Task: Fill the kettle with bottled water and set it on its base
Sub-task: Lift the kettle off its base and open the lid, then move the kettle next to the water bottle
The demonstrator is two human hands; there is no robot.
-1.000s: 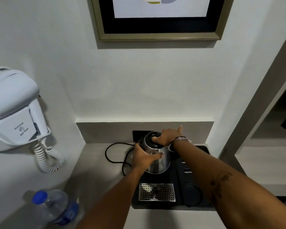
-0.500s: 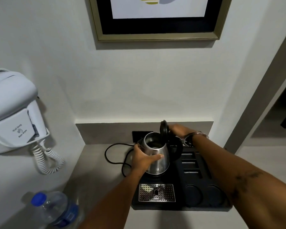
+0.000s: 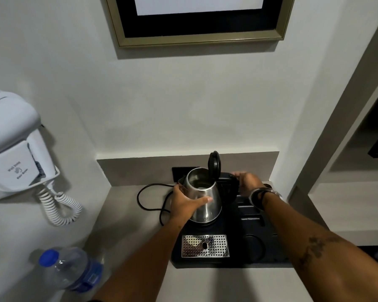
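A steel kettle [image 3: 207, 201] stands on its base at the back of a black tray [image 3: 271, 243]. Its black lid [image 3: 214, 164] is flipped up, and the inside shows. My left hand [image 3: 183, 203] wraps the kettle's left side. My right hand [image 3: 248, 183] is at the black handle [image 3: 227, 186] on the kettle's right, fingers curled around its top. A capped water bottle [image 3: 68, 269] with a blue cap and blue label stands at the counter's near left, apart from both hands.
A black cord [image 3: 148, 197] loops on the counter left of the kettle. A perforated metal drip plate [image 3: 205, 246] sits in the tray's front. A wall hair dryer [image 3: 11, 153] with a coiled cable hangs at left. A framed picture [image 3: 201, 20] hangs above.
The kettle lid went from closed to fully upright. My right hand moved from the lid top to the handle on the right. My left hand stayed on the kettle's body.
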